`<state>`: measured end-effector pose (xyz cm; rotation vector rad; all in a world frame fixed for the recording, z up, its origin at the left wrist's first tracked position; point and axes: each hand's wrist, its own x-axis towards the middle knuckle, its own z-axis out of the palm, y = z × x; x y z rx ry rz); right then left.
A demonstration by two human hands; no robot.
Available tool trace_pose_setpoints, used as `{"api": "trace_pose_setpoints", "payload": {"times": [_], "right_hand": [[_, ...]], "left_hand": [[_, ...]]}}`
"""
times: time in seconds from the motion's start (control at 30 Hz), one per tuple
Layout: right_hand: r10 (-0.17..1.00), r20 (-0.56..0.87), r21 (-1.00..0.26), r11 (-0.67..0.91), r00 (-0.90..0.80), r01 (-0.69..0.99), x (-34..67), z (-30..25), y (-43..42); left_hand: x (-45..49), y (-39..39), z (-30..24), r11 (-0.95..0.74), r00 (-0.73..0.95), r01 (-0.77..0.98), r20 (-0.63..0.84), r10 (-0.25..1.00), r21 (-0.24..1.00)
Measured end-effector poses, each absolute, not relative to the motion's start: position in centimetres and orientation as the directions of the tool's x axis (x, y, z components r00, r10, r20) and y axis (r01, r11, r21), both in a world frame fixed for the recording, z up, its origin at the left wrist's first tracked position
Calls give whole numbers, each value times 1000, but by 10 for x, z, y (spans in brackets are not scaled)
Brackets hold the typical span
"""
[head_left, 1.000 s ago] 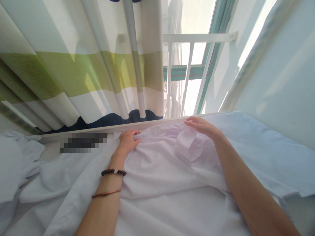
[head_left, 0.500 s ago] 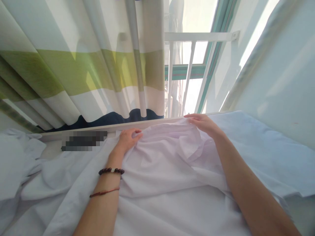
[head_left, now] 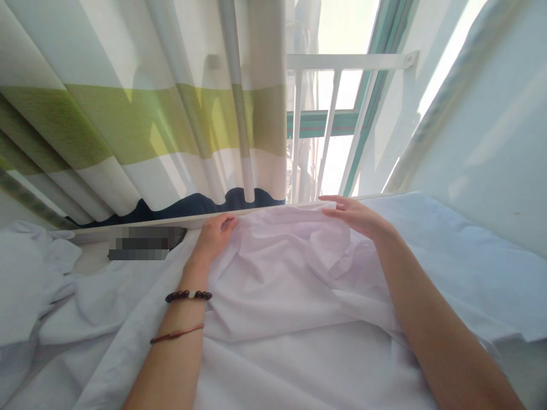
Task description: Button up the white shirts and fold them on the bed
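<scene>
A rumpled white bed sheet lies in front of me, its far edge drawn along the bed's far rim. My left hand pinches that edge between thumb and fingers, left of the middle. Farther right, my right hand has the edge between its thumb and fingers, the index finger stretched out over the rim. Loose folds bunch up beside the right hand. The left wrist carries a dark bead bracelet and a thin reddish cord.
A blurred-out dark object lies by the rim at left. More white cloth is heaped at far left. A pale pillow or folded bedding sits right. Beyond hang a striped curtain and a white railing before the window.
My left hand has shifted slightly left and away from me, closing on the sheet's edge. That edge now looks straighter between both hands. The right hand has barely moved.
</scene>
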<state>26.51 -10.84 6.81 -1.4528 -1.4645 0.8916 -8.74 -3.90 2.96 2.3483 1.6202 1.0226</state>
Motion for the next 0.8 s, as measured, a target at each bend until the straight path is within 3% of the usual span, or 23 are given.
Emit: {"api": "trace_pose_setpoints", "payload": {"times": [0.1,0.2,0.37,0.5,0.6,0.7,0.8], "right_hand": [[998,63,-848,44,18,528,264,70,-112],[996,67,-839,22,63,543,266,70,-110],[935,194,-886,37,298,461,271,69,-107],[923,242,-942,150,299,300,272,70,-106],[911,264,-956,204,318,209,272,71,-105],[839,293,-953,221,459,206,274,70,-104],[785,304,-947,184,540,265,275,69,-104]], "left_hand": [[-90,-38,29,-444,204,780,492,846,440],[-93,-38,29,-453,196,785,525,828,423],[-95,-41,38,-400,140,829,547,825,391],[-101,-44,46,-334,94,858,519,849,391],[-112,-46,49,-327,143,849,417,898,414],[-124,-47,49,-315,197,829,287,937,461],[-130,-48,52,-239,88,846,317,944,476]]}}
